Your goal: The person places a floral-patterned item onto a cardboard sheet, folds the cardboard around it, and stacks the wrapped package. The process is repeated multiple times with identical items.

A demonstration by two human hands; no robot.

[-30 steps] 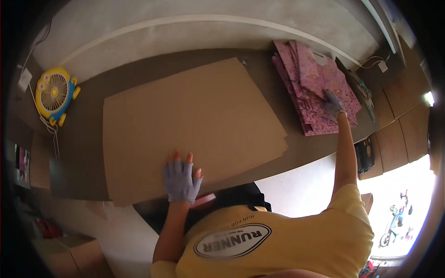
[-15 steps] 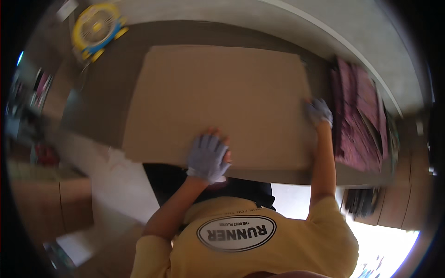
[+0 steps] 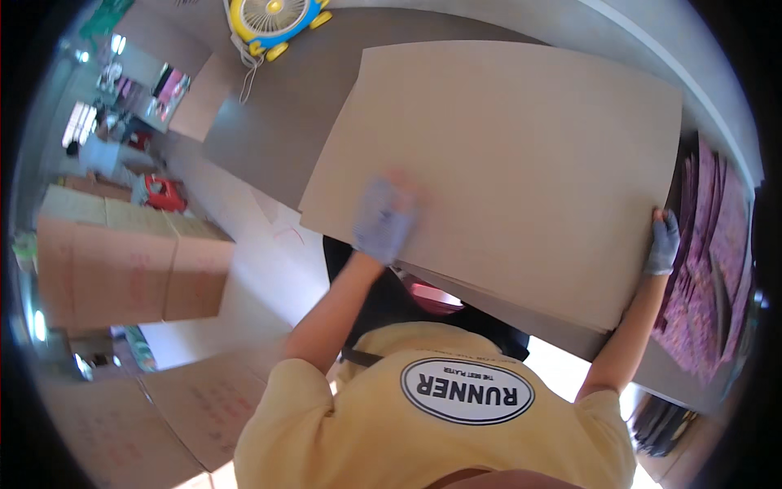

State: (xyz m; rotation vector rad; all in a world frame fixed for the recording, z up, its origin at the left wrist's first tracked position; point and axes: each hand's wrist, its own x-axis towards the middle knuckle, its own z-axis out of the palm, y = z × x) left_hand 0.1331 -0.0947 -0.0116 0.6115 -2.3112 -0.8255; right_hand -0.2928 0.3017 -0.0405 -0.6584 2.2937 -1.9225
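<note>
A large tan cardboard sheet (image 3: pixel 505 163) lies on the dark grey table, with more sheet edges showing under it at the left and the front. My left hand (image 3: pixel 387 216), in a grey fingerless glove, is over the sheet's front left part. Motion blurs its fingers, so their shape and whether they touch the sheet cannot be made out. At the sheet's right edge is my right hand (image 3: pixel 664 244), gloved the same way, its bent fingers closed on the border.
Purple patterned folded pieces (image 3: pixel 705 269) are piled right of the sheet. A yellow and blue fan (image 3: pixel 273 20) with a cord stands at the far left of the table (image 3: pixel 293 106). Cardboard boxes (image 3: pixel 114 269) stand on the floor at left; a person (image 3: pixel 102 155) is beyond them.
The view has swung left, so the table sits further right and more boxes show. My left hand has shifted farther in over the sheet and blurs; my right hand stays at the right edge.
</note>
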